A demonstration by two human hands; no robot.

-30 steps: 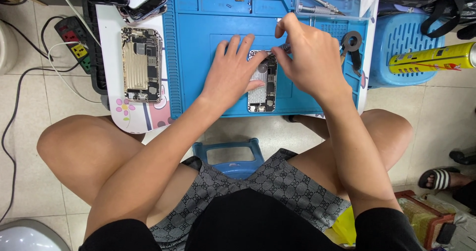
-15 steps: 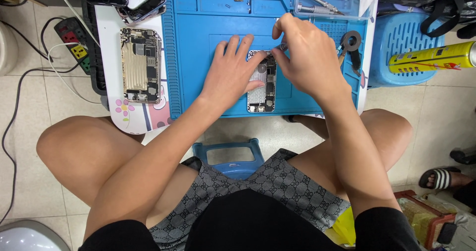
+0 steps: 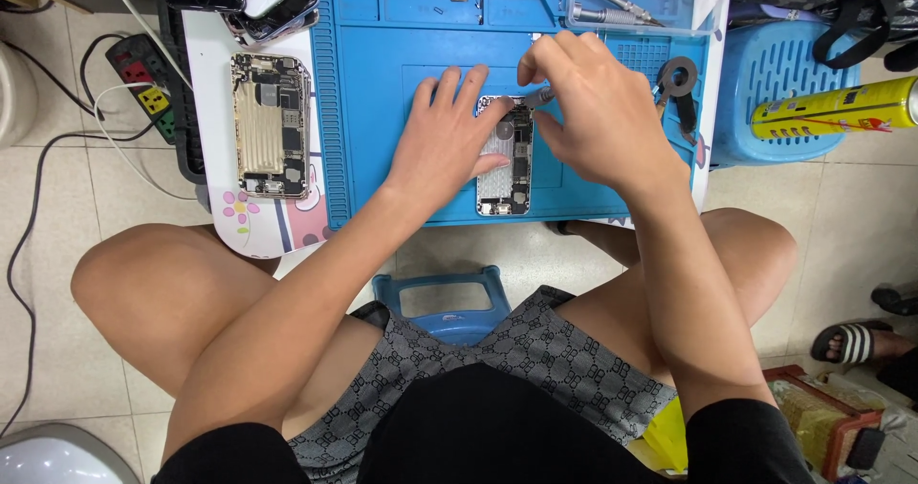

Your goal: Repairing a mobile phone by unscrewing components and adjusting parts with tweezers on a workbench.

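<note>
Two opened phones: one (image 3: 504, 170) on blue mat (image 3: 382, 111), pinned under flat, open left hand (image 3: 448, 149); right hand (image 3: 598, 111) pinching screwdriver (image 3: 537, 98) at its top edge. Second phone (image 3: 271, 126) lies left, on table (image 3: 215, 92).

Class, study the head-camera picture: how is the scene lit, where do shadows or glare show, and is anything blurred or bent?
Head view: soft, even light, only faint shadow under the left hand on the blue work mat; slight sheen on the yellow spray can; right hand and opened phone look sharp; wide-angle lens bends the floor tiles near the edges.
</note>
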